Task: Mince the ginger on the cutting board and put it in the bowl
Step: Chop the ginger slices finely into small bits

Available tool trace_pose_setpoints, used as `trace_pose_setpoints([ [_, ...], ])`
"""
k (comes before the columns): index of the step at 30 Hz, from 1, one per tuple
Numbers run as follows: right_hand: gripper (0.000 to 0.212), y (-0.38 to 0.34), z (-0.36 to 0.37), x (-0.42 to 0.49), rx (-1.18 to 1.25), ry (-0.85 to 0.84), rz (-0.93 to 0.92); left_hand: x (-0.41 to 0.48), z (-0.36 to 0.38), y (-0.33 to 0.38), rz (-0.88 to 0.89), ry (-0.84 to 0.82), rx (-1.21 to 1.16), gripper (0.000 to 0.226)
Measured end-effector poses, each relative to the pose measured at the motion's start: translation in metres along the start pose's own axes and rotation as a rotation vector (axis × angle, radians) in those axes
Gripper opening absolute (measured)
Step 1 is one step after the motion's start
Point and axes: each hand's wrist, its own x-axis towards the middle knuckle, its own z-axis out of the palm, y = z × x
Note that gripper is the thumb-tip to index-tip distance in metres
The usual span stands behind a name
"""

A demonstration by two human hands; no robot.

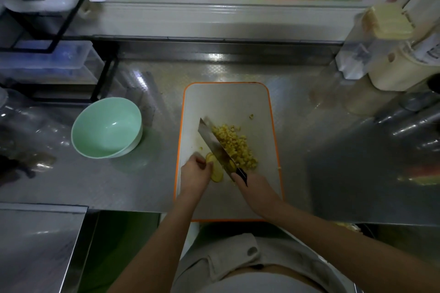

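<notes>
Your right hand [250,182] is wrapped tight around the dark handle of the knife [214,141]. The blade runs off toward 11 o'clock across the cutting board [226,97]. Your left hand [194,171] has its fingers curled down, pinning the ginger slices [216,171]. They lie at 3 o'clock of that hand, touching its fingertips, and sit just left of the blade near the handle end. The chopped ginger [235,145] is heaped against the blade's right face, at about 12 o'clock from your knife hand. A few stray bits lie beyond it toward 12 o'clock on the board. The green bowl [104,133] stands on the steel counter [333,150], well apart at 10 o'clock of your left hand.
</notes>
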Motion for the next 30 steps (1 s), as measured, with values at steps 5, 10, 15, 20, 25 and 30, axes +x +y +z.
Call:
trace_pose_setpoints([
  [5,0.037,-0.005,0.003,0.001,-0.03,-0.013,0.038,0.002,0.001,0.0,-0.022,0.006,-0.031,0.012],
  [10,0.041,-0.011,0.003,0.002,-0.06,-0.047,0.094,0.002,0.003,0.002,-0.046,0.012,-0.032,0.008],
  [15,0.039,-0.018,0.006,0.0,-0.035,-0.052,0.127,0.004,0.003,0.002,-0.059,0.013,-0.023,0.005],
  [20,0.036,-0.016,0.012,0.003,-0.104,-0.059,0.089,0.006,0.002,0.004,-0.071,-0.003,0.003,0.011],
  [25,0.029,-0.009,0.021,0.003,-0.031,-0.023,0.101,0.006,0.001,0.002,-0.05,-0.002,0.026,0.012],
  [30,0.029,0.002,0.003,0.01,-0.012,-0.047,0.109,0.007,0.005,-0.003,0.002,0.011,0.04,0.011],
])
